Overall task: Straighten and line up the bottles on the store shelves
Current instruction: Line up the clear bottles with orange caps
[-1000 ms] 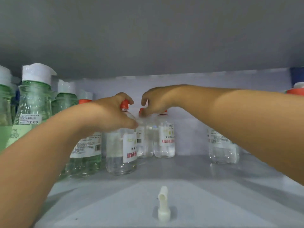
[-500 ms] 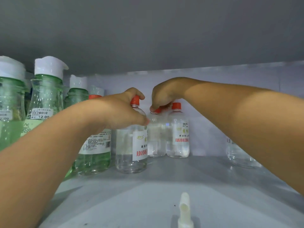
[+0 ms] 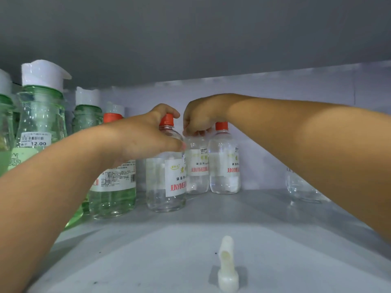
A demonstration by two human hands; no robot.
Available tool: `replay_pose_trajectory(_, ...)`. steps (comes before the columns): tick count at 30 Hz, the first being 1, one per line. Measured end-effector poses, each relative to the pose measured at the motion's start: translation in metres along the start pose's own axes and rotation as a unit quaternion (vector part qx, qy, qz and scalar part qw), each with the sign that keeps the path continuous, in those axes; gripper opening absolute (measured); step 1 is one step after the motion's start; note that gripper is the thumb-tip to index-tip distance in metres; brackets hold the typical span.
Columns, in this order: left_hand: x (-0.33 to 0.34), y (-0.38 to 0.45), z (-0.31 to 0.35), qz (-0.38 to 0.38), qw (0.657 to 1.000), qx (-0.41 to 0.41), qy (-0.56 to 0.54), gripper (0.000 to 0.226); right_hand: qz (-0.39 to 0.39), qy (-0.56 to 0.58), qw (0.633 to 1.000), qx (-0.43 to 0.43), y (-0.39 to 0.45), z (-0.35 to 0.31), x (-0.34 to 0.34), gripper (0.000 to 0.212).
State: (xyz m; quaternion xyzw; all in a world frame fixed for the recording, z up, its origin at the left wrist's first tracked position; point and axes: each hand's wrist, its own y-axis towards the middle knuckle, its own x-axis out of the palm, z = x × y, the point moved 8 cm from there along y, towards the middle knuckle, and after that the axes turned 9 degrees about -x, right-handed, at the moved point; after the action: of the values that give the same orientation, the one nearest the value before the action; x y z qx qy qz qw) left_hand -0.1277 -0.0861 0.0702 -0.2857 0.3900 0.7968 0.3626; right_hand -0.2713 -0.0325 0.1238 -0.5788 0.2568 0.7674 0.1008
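Note:
Several clear red-capped bottles stand upright deep on the grey shelf [image 3: 190, 240]. My left hand [image 3: 146, 138] grips the neck and shoulder of the nearest clear bottle [image 3: 166, 187]. My right hand [image 3: 201, 117] holds the top of the middle clear bottle [image 3: 196, 172] just behind it, covering its cap. A third clear bottle [image 3: 224, 163] stands free to the right of that one, close against it. A green-tinted red-capped bottle [image 3: 114, 189] sits left of the nearest bottle, partly behind my left forearm.
Tall green bottles with white flip caps [image 3: 41, 115] crowd the left side. Another clear bottle [image 3: 300, 189] stands at the right, mostly hidden by my right forearm. A small white plastic peg [image 3: 227, 265] sticks up from the shelf's front. The shelf above hangs low.
Both hands have stayed on the same two bottle tops. The view has shifted, so the bottles sit further right in it. Whether the bottles themselves moved cannot be told.

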Motion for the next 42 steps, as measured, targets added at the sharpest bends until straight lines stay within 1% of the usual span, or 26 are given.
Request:
replay_pose_trajectory(3,0.002,0.001,0.001,-0.003,1.0,0.004,-0.008,0.065,0.037,-0.029,0.999,0.024,0.002,-0.002,0.005,0.04)
replay_pose_trajectory(6,0.002,0.001,0.001,-0.004,1.0,0.005,-0.01,0.064,0.056,-0.046,0.997,0.035,-0.002,-0.004,0.005,0.038)
replay_pose_trajectory(14,0.004,0.003,0.0,-0.011,1.0,0.014,-0.026,0.062,0.053,-0.044,0.997,0.047,-0.002,-0.003,0.003,0.043)
replay_pose_trajectory(16,0.005,0.003,0.001,-0.012,0.999,0.018,-0.042,0.06,0.054,-0.035,0.997,0.041,-0.006,-0.005,0.006,0.044)
replay_pose_trajectory(18,0.008,0.003,0.002,-0.007,0.998,0.018,-0.063,0.056,0.05,-0.03,0.998,0.022,-0.017,-0.007,0.004,0.051)
replay_pose_trajectory(20,0.011,0.002,0.005,0.001,0.997,0.022,-0.077,0.052,0.094,-0.035,0.995,0.012,-0.032,0.001,-0.017,0.055)
replay_pose_trajectory(21,0.012,0.003,0.005,0.004,0.997,0.023,-0.079,0.051,0.118,-0.031,0.992,0.016,-0.041,0.008,-0.03,0.051)
replay_pose_trajectory(22,0.013,0.004,0.006,0.007,0.996,0.024,-0.081,0.051,0.13,-0.016,0.991,0.027,-0.05,0.018,-0.04,0.046)
replay_pose_trajectory(23,0.013,0.004,0.006,0.008,0.996,0.025,-0.082,0.052,0.119,0.011,0.992,0.045,-0.056,0.031,-0.042,0.04)
replay_pose_trajectory(26,0.012,0.002,0.006,0.008,0.996,0.025,-0.089,0.052,0.035,0.135,0.987,0.074,-0.067,0.054,-0.012,0.029)
replay_pose_trajectory(27,0.013,0.002,0.007,0.007,0.995,0.029,-0.092,0.052,0.028,0.169,0.982,0.074,-0.069,0.057,-0.002,0.027)
replay_pose_trajectory(29,0.013,0.0,0.009,0.007,0.995,0.034,-0.098,0.053,0.049,0.204,0.975,0.073,-0.067,0.06,0.007,0.025)
replay_pose_trajectory(31,0.014,0.0,0.008,0.008,0.993,0.035,-0.111,0.052,0.078,0.199,0.973,0.091,-0.063,0.064,0.008,0.022)
replay_pose_trajectory(35,0.018,0.003,0.009,0.012,0.988,0.047,-0.148,0.048,0.12,0.126,0.975,0.136,-0.055,0.064,0.012,0.034)
replay_pose_trajectory(38,0.02,0.004,0.011,0.011,0.986,0.055,-0.158,0.048,0.134,0.113,0.975,0.139,-0.053,0.064,0.012,0.035)
replay_pose_trajectory(42,0.022,0.003,0.012,0.009,0.983,0.066,-0.174,0.05,0.149,0.127,0.971,0.134,-0.054,0.067,0.013,0.036)
